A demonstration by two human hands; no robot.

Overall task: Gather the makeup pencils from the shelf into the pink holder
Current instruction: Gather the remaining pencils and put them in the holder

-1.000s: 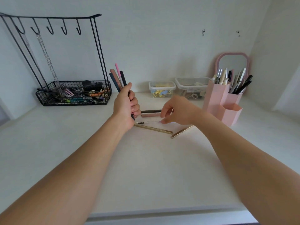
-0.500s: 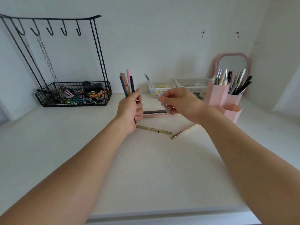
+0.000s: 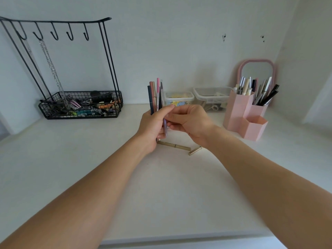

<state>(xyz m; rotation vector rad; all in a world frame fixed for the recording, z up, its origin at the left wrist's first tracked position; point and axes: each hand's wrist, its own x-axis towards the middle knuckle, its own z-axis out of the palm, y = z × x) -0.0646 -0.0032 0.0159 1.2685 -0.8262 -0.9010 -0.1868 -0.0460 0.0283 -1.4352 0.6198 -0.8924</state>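
Two gold pencils [image 3: 173,145] are lying flat on the white shelf [image 3: 161,186], right under the person's hands, one partly hidden by the right wrist. Left hand [image 3: 152,125] is wrapped tight around a bunch of makeup pencils [image 3: 156,95], held upright with the tips poking up above the fist: dark blue, a brownish one, a pink one, a black one and what looks like a clear one with a brush end. Right hand [image 3: 190,123] is pressed up against the left, fingers [image 3: 175,117] pinched on a lilac pencil [image 3: 165,127] that's being tucked in with the bunch, so both hands touch it. Pink holder [image 3: 239,109] sits well off to the right near the wall, already stuffed with pencils and brushes in its taller compartments; the low front one looks bare. Pink mirror [image 3: 256,69] stands behind it. Two clear tubs [image 3: 197,97] sit along the back, and a black wire rack [image 3: 80,106] full of clips is over on the left.
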